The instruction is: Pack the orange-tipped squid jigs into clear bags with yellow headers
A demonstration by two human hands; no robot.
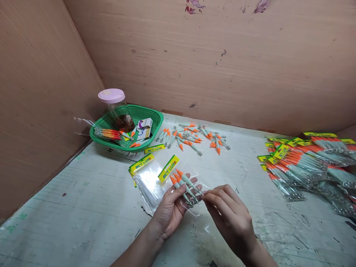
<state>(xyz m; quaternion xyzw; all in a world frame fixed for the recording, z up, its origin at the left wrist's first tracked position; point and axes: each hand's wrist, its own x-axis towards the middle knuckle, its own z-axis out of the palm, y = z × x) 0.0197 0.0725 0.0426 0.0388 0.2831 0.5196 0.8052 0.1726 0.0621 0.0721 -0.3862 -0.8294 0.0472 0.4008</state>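
My left hand (169, 211) holds a clear plastic bag (178, 174) with a yellow "BCT LURE" header; several orange-tipped pale green squid lures (183, 183) lie in it across my fingers. My right hand (228, 211) pinches the bag's lower open end near the lures' hooks, fingers closed on it. A stack of empty bags (143, 174) with yellow headers lies just left of my left hand. Loose lures (191, 137) are scattered further back on the table.
A green basket (150, 115) at the back left holds a jar with a pink lid (111, 96), cards and more lures. A pile of filled packets (308, 159) lies at the right. Brown board walls enclose the left and back.
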